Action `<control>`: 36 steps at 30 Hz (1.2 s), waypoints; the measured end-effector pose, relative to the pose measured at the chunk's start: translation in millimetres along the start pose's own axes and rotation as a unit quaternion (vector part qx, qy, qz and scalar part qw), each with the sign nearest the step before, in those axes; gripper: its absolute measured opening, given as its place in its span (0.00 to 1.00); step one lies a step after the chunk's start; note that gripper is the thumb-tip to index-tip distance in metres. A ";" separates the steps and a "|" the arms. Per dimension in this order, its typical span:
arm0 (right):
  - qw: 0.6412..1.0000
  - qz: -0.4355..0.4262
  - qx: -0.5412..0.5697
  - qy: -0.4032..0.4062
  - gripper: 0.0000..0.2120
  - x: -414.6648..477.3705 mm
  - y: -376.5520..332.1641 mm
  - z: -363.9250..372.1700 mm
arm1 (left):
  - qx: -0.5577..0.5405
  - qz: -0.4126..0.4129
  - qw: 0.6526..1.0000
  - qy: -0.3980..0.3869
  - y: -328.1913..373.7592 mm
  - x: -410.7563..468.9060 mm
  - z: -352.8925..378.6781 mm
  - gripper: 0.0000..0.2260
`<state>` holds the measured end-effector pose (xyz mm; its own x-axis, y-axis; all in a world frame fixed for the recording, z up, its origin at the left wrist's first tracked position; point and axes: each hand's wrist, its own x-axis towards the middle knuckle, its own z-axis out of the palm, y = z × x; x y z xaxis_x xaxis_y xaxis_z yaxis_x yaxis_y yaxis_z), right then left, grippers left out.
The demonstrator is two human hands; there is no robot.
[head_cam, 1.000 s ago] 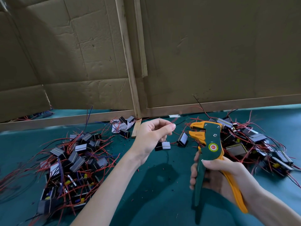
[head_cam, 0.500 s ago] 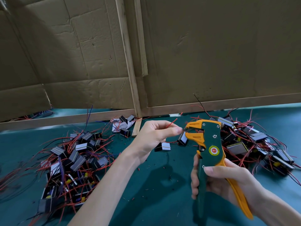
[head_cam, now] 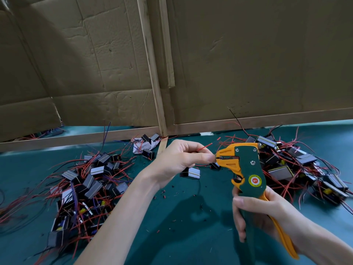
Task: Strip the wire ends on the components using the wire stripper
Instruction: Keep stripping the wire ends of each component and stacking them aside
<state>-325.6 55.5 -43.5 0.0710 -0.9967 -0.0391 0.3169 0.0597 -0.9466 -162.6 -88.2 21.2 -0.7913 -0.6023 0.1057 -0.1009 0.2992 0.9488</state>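
Stripper status: right hand (head_cam: 267,215) has its fingers wrapped round both handles of the wire stripper (head_cam: 246,163), holding it upright with the orange nose pointing left. Left hand (head_cam: 177,161) pinches a dark lead (head_cam: 218,158) between thumb and forefinger, fingertips just beside the nose. The lead's tip sits inside the tool's mouth; can't tell if it's clamped. A second, red lead (head_cam: 205,147) pokes up and right from the same pinch, clear of the tool. The component (head_cam: 192,173) hangs just below the left hand, above the green mat (head_cam: 191,236). Component piles: one heap (head_cam: 89,184) to the left, another heap (head_cam: 298,169) behind the stripper. Insulation scraps (head_cam: 164,194) are scattered on the mat between the arms.
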 end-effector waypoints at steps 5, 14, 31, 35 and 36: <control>0.998 -0.024 -0.033 0.056 0.18 -3.0 1.8 12.4 | -0.023 0.006 1.000 -0.011 0.8 -1.6 -0.5 0.02; 0.992 -0.067 0.108 -0.008 0.18 3.2 0.5 5.4 | -0.059 0.027 0.997 0.031 -2.7 2.4 1.1 0.09; 0.995 -0.035 0.074 -0.054 0.16 6.7 3.9 -9.1 | 0.048 0.082 0.995 -0.008 4.9 -4.8 1.6 0.07; 0.995 -0.038 0.068 -0.054 0.17 6.8 1.5 -7.1 | 0.015 0.073 0.997 -0.022 7.3 -5.2 1.6 0.09; 0.996 -0.038 0.067 -0.054 0.17 7.0 1.0 -6.9 | 0.007 0.069 0.997 -0.018 7.5 -4.7 1.5 0.09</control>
<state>-331.3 48.2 -46.9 0.1412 -0.9873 0.0730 0.4490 -0.0018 -0.8935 -160.5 -82.0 27.3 -0.8198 -0.5272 0.2235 0.0022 0.3875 0.9219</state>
